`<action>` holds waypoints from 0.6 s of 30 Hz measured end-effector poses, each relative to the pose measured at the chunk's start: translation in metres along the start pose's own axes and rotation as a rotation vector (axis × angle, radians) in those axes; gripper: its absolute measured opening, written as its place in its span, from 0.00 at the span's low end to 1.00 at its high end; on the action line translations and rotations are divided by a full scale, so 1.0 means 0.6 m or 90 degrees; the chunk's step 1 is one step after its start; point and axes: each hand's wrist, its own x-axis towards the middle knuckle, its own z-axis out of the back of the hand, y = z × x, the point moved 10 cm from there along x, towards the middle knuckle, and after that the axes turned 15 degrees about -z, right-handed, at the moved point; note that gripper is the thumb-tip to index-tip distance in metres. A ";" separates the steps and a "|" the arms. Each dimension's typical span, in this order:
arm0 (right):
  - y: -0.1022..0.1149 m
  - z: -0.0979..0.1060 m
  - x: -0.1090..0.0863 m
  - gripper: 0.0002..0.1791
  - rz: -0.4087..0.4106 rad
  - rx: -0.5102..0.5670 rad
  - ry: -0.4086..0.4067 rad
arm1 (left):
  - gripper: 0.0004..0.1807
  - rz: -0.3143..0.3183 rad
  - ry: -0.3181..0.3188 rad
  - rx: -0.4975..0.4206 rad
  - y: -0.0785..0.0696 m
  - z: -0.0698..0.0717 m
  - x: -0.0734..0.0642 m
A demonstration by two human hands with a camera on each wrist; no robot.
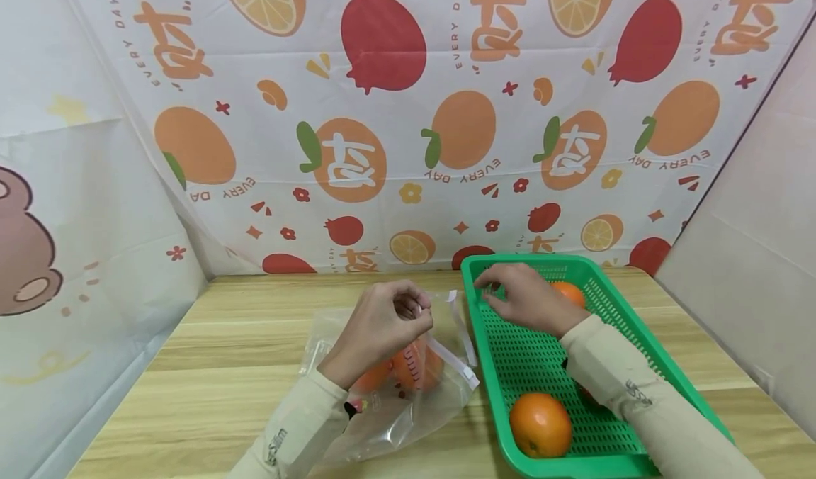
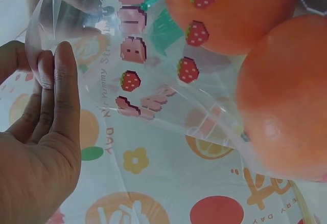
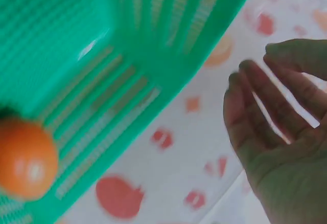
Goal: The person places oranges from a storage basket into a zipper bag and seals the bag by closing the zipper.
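My left hand (image 1: 382, 323) pinches the upper edge of a clear zip bag (image 1: 408, 426) between thumb and fingers. Inside the bag lie two oranges (image 2: 286, 96), behind pink lettering and printed strawberries (image 2: 196, 34). A white slider (image 1: 472, 378) sits at the right end of the bag's zip strip. Over the left side of a green basket (image 1: 482, 365), my right hand (image 1: 525, 298) hovers with loosely bent, spread fingers and holds nothing. One orange (image 1: 540, 424) rests at the basket's near end, another (image 1: 569, 293) at its far end, partly behind the hand.
Under my right forearm, a dark reddish thing (image 1: 589, 396) in the basket is mostly hidden. Bag and basket stand side by side on a wooden table (image 1: 210, 373). A fruit-printed cloth (image 1: 395, 146) hangs behind, with pale walls at both sides.
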 end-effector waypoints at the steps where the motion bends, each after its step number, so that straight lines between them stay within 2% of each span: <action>1: -0.015 0.006 0.005 0.14 -0.022 -0.018 -0.012 | 0.05 -0.001 -0.001 -0.001 0.000 0.001 0.000; 5: -0.073 0.020 0.022 0.18 -0.082 -0.107 -0.051 | 0.06 -0.005 -0.007 -0.005 0.000 0.003 -0.002; 8: -0.112 0.022 0.024 0.22 -0.116 -0.164 -0.062 | 0.05 -0.008 -0.008 -0.007 0.000 0.004 -0.004; 13: -0.169 0.014 0.015 0.29 -0.183 -0.222 -0.038 | 0.05 -0.015 -0.006 -0.006 -0.001 0.003 -0.003; 18: -0.206 0.001 0.006 0.34 -0.224 -0.256 0.000 | 0.06 -0.017 -0.005 -0.010 -0.001 0.003 -0.001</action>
